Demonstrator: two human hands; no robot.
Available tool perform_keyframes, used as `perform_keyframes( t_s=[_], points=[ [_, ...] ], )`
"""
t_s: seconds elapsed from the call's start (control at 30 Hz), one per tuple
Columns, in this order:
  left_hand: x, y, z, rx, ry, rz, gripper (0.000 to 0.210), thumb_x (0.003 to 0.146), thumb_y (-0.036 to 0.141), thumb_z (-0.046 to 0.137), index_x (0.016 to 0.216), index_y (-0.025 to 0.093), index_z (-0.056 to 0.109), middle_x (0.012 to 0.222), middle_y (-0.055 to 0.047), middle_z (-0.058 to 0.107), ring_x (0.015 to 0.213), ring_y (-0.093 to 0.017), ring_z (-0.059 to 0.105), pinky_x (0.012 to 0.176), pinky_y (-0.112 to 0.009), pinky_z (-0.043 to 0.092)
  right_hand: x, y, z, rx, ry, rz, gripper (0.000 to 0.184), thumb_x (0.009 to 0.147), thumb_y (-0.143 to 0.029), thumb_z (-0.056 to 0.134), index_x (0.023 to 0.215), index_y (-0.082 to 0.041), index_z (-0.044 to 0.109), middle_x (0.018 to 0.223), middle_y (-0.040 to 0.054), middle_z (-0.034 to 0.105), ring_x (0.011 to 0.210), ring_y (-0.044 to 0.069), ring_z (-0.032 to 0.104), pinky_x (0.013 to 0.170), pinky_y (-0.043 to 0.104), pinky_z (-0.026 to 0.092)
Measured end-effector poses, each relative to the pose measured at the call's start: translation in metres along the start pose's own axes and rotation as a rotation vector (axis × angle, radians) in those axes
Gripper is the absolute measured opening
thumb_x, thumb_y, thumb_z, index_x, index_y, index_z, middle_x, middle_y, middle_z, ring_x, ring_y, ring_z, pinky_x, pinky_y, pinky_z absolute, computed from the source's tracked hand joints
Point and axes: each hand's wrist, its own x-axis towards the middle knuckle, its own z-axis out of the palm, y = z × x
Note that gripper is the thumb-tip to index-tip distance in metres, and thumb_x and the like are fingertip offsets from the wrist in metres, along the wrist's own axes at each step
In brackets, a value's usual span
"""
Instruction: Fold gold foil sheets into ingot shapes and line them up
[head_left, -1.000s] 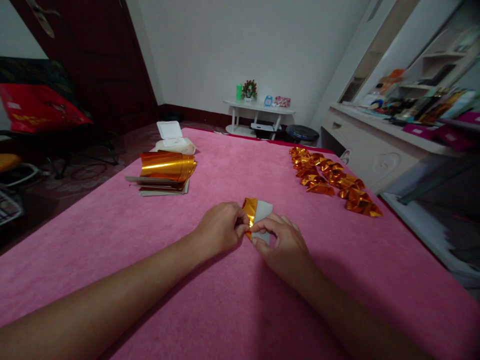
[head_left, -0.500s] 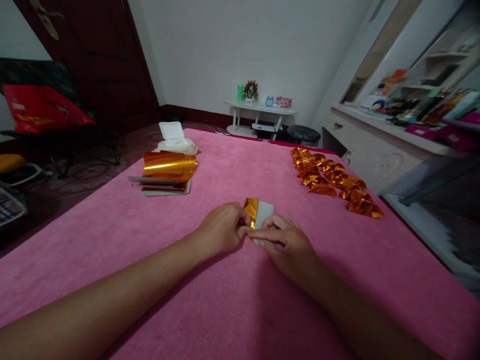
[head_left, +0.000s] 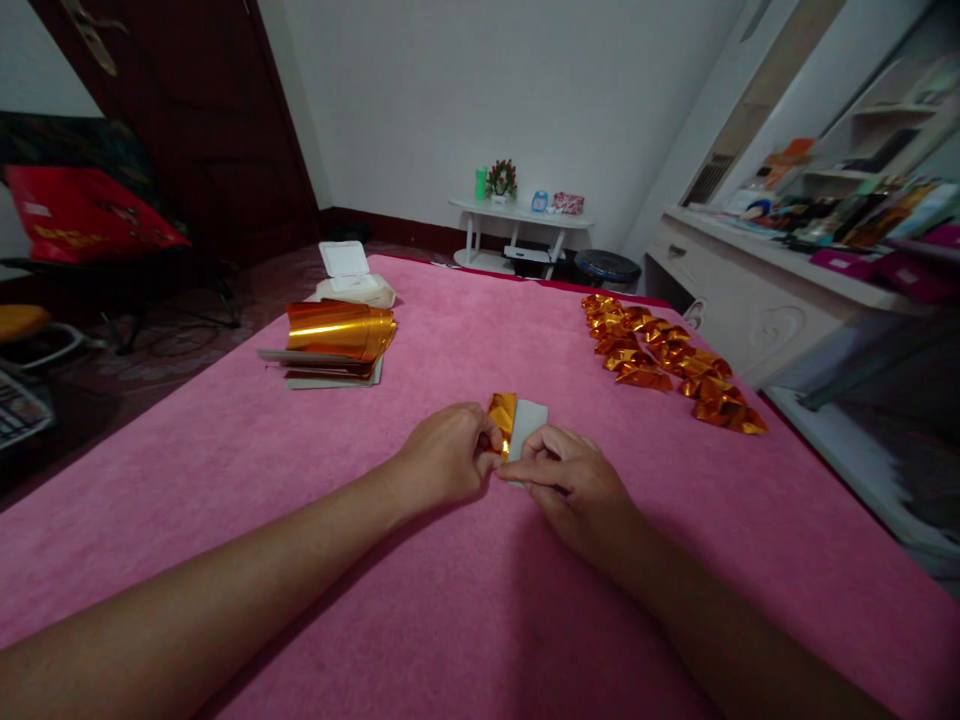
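A small sheet of foil paper lies on the pink cloth in front of me, with a gold folded part [head_left: 503, 413] on its left and a grey part [head_left: 531, 416] on its right. My left hand [head_left: 452, 452] pinches the gold side near its lower edge. My right hand [head_left: 576, 483] holds the grey side, its index finger stretched to the lower edge close to my left fingertips. The fingers hide the sheet's lower part.
A stack of gold foil sheets [head_left: 337, 332] lies at the left, with an open white pack [head_left: 346, 262] behind it. Rows of folded gold foil pieces [head_left: 637, 335] lie at the right. A white cabinet [head_left: 750, 270] stands beyond the pink cloth's [head_left: 420, 640] right edge.
Both hands stay at the foil paper in nearly the same place. The right fingers have shifted very slightly on the grey side.
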Motion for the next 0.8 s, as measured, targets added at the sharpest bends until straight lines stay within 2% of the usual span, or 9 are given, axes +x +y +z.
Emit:
perform_keyframes(
  t_s=[0.2,0.3,0.47,0.57,0.67,0.8],
  points=[
    [-0.001,0.002,0.0,0.019,0.008,0.007,0.008,0.069,0.016,0.059,0.076,0.018,0.063,0.078,-0.002,0.064,0.069,-0.015,0.057,0.061,-0.026,0.044,0.004,-0.011,-0.009,-0.134,-0.019,-0.111,0.033,0.084,-0.008,0.048,0.091,-0.027,0.073,0.077,0.0032,0.056,0.076,0.016,0.047,0.071,0.033,0.034],
    [-0.002,0.003,-0.002,0.035,0.004,0.019,0.007,0.071,0.018,0.06,0.077,0.018,0.063,0.078,-0.002,0.063,0.07,-0.016,0.057,0.062,-0.026,0.044,0.002,-0.015,-0.011,-0.123,-0.01,-0.127,0.034,0.078,-0.004,0.047,0.089,-0.024,0.072,0.078,0.0036,0.057,0.076,0.017,0.048,0.07,0.034,0.033],
    [-0.005,0.005,-0.004,0.06,-0.004,0.021,0.014,0.07,0.023,0.065,0.083,0.018,0.064,0.084,-0.004,0.062,0.079,-0.019,0.057,0.071,-0.03,0.046,-0.008,-0.008,-0.012,0.085,0.024,-0.048,0.041,0.057,0.004,0.044,0.079,-0.021,0.066,0.093,0.003,0.056,0.09,0.018,0.052,0.08,0.035,0.038],
    [-0.009,0.005,-0.002,0.067,0.004,0.035,0.014,0.072,0.023,0.065,0.085,0.018,0.064,0.086,-0.005,0.062,0.083,-0.02,0.056,0.076,-0.032,0.046,-0.01,-0.004,-0.015,0.169,0.011,0.036,0.049,0.052,0.004,0.044,0.09,-0.021,0.061,0.109,0.0048,0.053,0.106,0.021,0.05,0.093,0.038,0.038],
    [-0.013,0.005,0.001,0.059,0.044,0.072,0.012,0.075,0.02,0.063,0.087,0.018,0.064,0.086,-0.005,0.061,0.085,-0.02,0.055,0.077,-0.033,0.045,-0.008,-0.001,-0.017,0.207,-0.007,0.07,0.052,0.055,0.004,0.046,0.099,-0.021,0.058,0.114,0.0056,0.053,0.113,0.021,0.049,0.098,0.038,0.037],
    [-0.016,0.007,0.003,0.003,0.071,0.139,0.011,0.078,0.014,0.061,0.085,0.019,0.067,0.085,-0.003,0.062,0.085,-0.017,0.056,0.076,-0.029,0.046,-0.006,0.003,-0.013,0.262,-0.011,0.108,0.031,0.069,-0.001,0.05,0.088,-0.021,0.065,0.108,0.005,0.055,0.104,0.018,0.054,0.09,0.031,0.044]
  ],
)
